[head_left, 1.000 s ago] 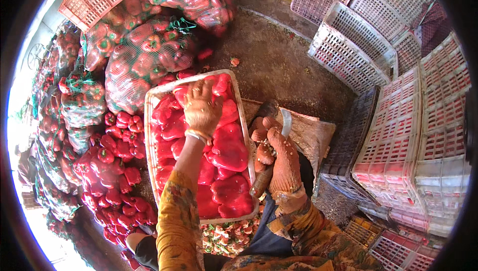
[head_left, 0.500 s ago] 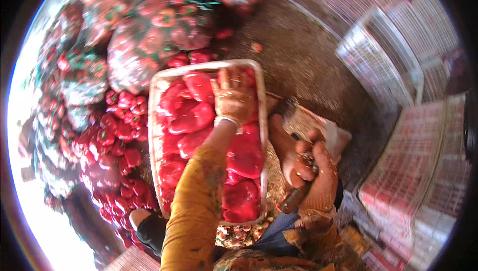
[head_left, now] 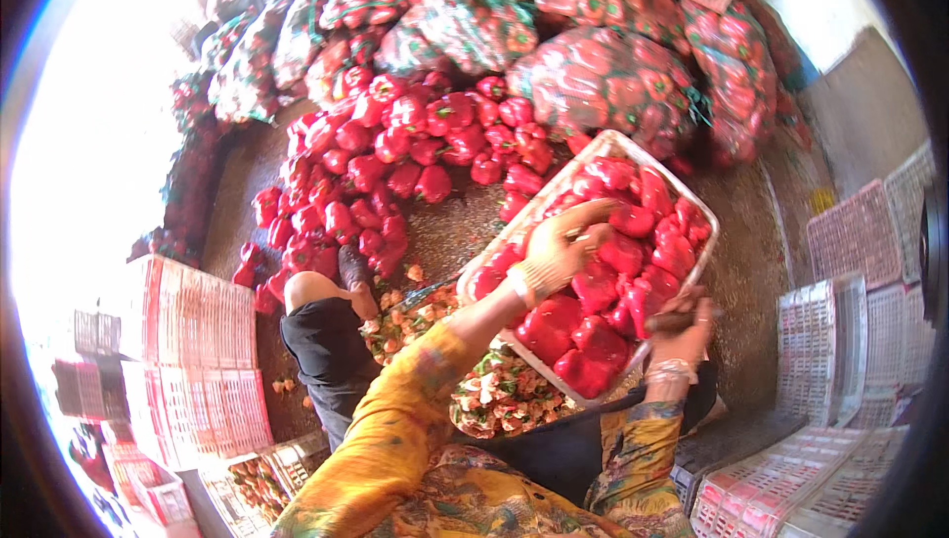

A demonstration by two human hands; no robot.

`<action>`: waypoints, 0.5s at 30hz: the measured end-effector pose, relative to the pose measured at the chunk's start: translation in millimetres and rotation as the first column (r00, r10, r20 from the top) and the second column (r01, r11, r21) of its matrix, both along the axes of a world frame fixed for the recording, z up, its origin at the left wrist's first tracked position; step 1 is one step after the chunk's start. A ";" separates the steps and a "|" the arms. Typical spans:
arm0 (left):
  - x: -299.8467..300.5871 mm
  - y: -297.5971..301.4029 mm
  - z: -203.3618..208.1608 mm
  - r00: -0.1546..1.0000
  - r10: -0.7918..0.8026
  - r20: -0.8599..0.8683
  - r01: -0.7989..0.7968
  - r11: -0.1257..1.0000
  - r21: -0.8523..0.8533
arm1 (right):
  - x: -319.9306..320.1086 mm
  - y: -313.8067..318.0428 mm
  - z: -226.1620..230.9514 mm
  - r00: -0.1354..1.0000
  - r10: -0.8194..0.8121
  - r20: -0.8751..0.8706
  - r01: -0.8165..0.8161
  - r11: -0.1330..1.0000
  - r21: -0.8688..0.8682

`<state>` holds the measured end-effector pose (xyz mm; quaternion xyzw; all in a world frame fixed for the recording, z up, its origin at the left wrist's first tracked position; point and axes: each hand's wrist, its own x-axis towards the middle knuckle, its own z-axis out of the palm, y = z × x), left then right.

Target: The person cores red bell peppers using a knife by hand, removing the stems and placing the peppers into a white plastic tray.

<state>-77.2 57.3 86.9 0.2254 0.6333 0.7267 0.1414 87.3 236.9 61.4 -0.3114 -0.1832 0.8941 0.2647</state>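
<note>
A pale plastic crate (head_left: pixel 704 204) filled with red bell peppers (head_left: pixel 595 288) sits tilted across my lap area. My left hand (head_left: pixel 559 253) reaches over the peppers near the crate's left side, fingers stretched and apart, with nothing visible in it. At the crate's right near corner, my right hand (head_left: pixel 682 338) is closed round a short tool with a brown handle (head_left: pixel 672 320); its working end cannot be made out. Below the crate lies a heap of cut pepper cores and stems (head_left: pixel 494 388).
Loose red peppers (head_left: pixel 395 142) are piled on the floor ahead and left. Net sacks of peppers (head_left: pixel 608 83) line the back. Stacked crates stand at left (head_left: pixel 198 360) and right (head_left: pixel 820 340). My bent knee (head_left: pixel 311 289) is beside the heap.
My view has swung left, so the crate now appears further right and turned. My left hand has lifted off the peppers at the crate's far end; my right hand keeps the brown-handled tool.
</note>
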 end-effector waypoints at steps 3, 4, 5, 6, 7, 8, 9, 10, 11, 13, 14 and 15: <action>11.8 -120.8 -32.0 0.892 0.451 0.032 -0.436 0.877 -0.199 | -32.6 -85.9 26.5 0.850 0.363 0.382 -0.392 0.920 -0.003; 11.0 -150.1 -59.4 0.813 0.499 0.298 -0.533 0.845 0.039 | -38.9 -109.4 14.9 0.829 0.346 0.439 -0.457 0.871 0.177; 8.5 -184.5 -86.7 0.725 0.629 0.281 -0.636 0.768 -0.079 | -53.9 -131.3 19.3 0.794 0.342 0.503 -0.518 0.813 0.265; 4.2 -217.2 -114.2 0.652 0.693 0.309 -0.684 0.713 -0.156 | -71.4 -153.1 24.8 0.751 0.413 0.515 -0.601 0.750 0.276; 3.4 -242.6 -139.6 0.596 0.703 0.389 -0.748 0.661 -0.049 | -84.8 -173.7 28.6 0.701 0.480 0.528 -0.677 0.680 0.281; -4.2 -266.1 -160.7 0.554 0.727 0.405 -0.760 0.640 -0.111 | -99.3 -186.6 2.6 0.749 0.401 0.528 -0.637 0.654 0.407; -12.9 -287.9 -185.4 0.512 0.748 0.423 -0.791 0.602 -0.106 | -114.8 -204.3 -16.2 0.835 0.338 0.434 -0.540 0.651 0.533; -24.9 -315.6 -212.9 0.463 0.813 0.354 -0.814 0.548 -0.195 | -126.0 -212.4 -39.1 0.779 0.350 0.521 -0.615 0.590 0.523; -35.4 -337.9 -233.0 0.419 0.864 0.279 -0.824 0.491 -0.281 | -132.3 -218.4 -63.4 0.716 0.347 0.606 -0.682 0.531 0.503; -65.9 -359.4 -225.9 0.343 0.912 0.223 -0.814 0.407 -0.413 | -140.3 -222.2 -81.3 0.684 0.214 0.697 -0.671 0.560 0.486; -80.4 -376.0 -221.3 0.378 0.922 0.089 -0.743 0.359 -0.565 | -143.5 -221.1 -77.9 0.669 0.229 0.707 -0.681 0.571 0.459; -96.7 -390.1 -217.1 0.423 0.905 -0.038 -0.661 0.280 -0.696 | -140.0 -221.9 -77.1 0.654 0.207 0.727 -0.673 0.599 0.435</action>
